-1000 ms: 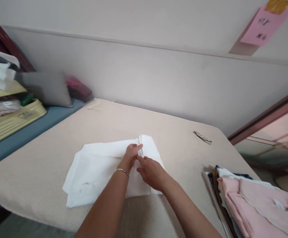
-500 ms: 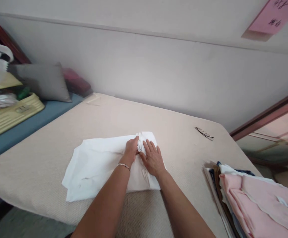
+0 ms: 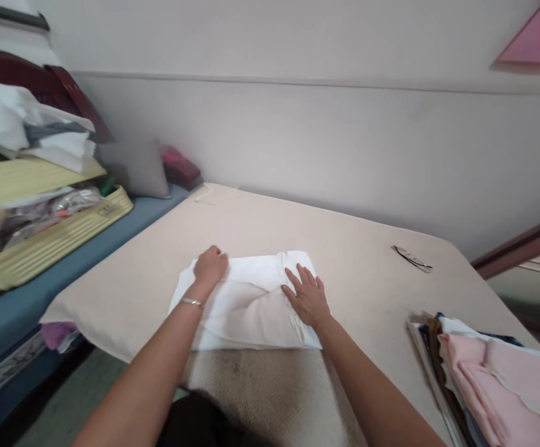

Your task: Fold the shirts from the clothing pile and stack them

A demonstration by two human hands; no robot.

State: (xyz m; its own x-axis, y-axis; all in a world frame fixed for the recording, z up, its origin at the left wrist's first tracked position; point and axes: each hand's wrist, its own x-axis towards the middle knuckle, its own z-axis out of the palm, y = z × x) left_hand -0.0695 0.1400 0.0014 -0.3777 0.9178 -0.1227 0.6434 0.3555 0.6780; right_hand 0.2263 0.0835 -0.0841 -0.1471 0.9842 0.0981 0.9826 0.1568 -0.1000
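A folded white cloth (image 3: 256,267) lies flat on the beige-covered bed, a cream layer on its upper side and a gathered, wrinkled strip near its right end. My left hand (image 3: 211,267), with a thin bracelet at the wrist, is closed at the upper left of the cloth; its fingertips are partly hidden and slightly blurred. A raised crease in the cloth runs toward that hand. Over the gathered strip, my right hand (image 3: 308,298) rests flat with its fingers spread.
A pair of glasses (image 3: 412,258) lies at the back right. Folded clothes, a pink one (image 3: 507,379) on top, are stacked at the right edge. On the left stand an open yellow case (image 3: 65,233) full of items and a grey cushion (image 3: 137,167). A wall (image 3: 298,136) runs behind.
My left hand has moved left, from the gathered strip to the cloth's upper left. My right hand stays on the right end, fingers more spread. The view has turned left.
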